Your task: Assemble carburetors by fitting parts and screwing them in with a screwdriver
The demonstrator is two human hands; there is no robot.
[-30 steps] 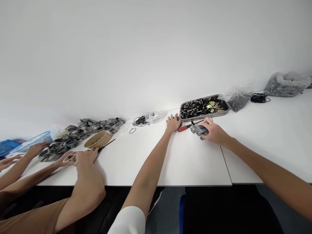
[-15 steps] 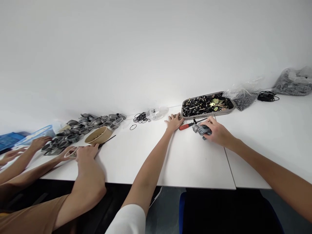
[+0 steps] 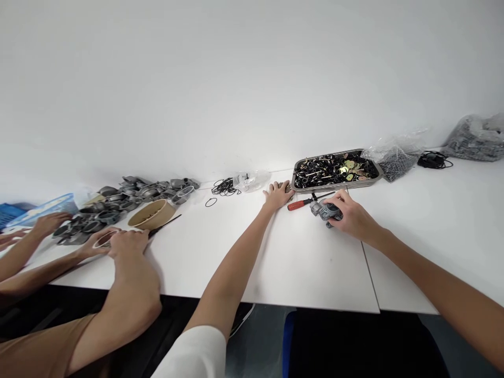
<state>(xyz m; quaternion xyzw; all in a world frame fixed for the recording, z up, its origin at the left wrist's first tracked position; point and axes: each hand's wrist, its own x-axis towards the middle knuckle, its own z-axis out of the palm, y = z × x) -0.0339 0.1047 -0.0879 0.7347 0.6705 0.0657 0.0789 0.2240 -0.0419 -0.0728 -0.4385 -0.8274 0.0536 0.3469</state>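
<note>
My right hand (image 3: pixel 352 215) is closed around a grey cast-metal housing (image 3: pixel 326 210) with a round opening, at the table's right half. Part of the housing is hidden by the fingers. My left hand (image 3: pixel 277 196) reaches forward with its fingers apart, its fingertips at a small pile of brass-coloured parts (image 3: pixel 286 186) beside the metal tray (image 3: pixel 336 187). What lies under those fingertips is hidden. Between my hands rests a screwdriver with a red handle (image 3: pixel 296 205), its shaft pointing right along the tray's front edge.
The tray holds many small black and brass-coloured pieces. Clear bags (image 3: pixel 399 160) and black cords (image 3: pixel 434 159) are right of it. Black rubber rings (image 3: pixel 226 187) lie left. Further left, co-workers' hands (image 3: pixel 128 242) work near a tan bowl (image 3: pixel 167 212) and piled grey castings (image 3: pixel 106 216).
The view has turned slightly, so the left side of the table shifts leftward. My left hand stays at the brass parts; my right hand keeps the housing in place.
</note>
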